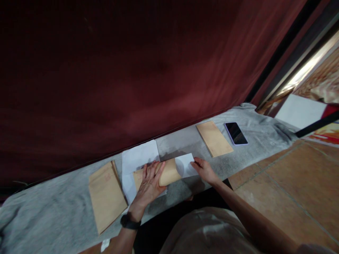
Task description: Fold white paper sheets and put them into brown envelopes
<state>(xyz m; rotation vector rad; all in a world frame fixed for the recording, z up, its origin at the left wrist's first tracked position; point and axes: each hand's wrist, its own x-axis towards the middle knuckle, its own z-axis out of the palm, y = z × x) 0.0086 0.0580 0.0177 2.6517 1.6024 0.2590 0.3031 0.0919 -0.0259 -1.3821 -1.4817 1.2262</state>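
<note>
A brown envelope (169, 172) lies crosswise in front of me, its right end bulging up. My left hand (152, 180) grips it near its left end, fingers over the top and thumb along the lower side. A folded white paper (185, 165) sits partly within the envelope's right end, the rest of it sticking out. My right hand (205, 170) pinches the outer edge of that paper. Beneath the envelope and my left hand are white sheets (139, 155), partly covered.
A stack of brown envelopes (107, 197) lies to the left. Farther right are a smaller brown envelope pile (215, 138) and a phone (236, 133). Everything rests on a narrow surface with grey cloth (50, 208). A dark red curtain-like wall (132, 70) rises behind; tiled floor (291, 187) lies right.
</note>
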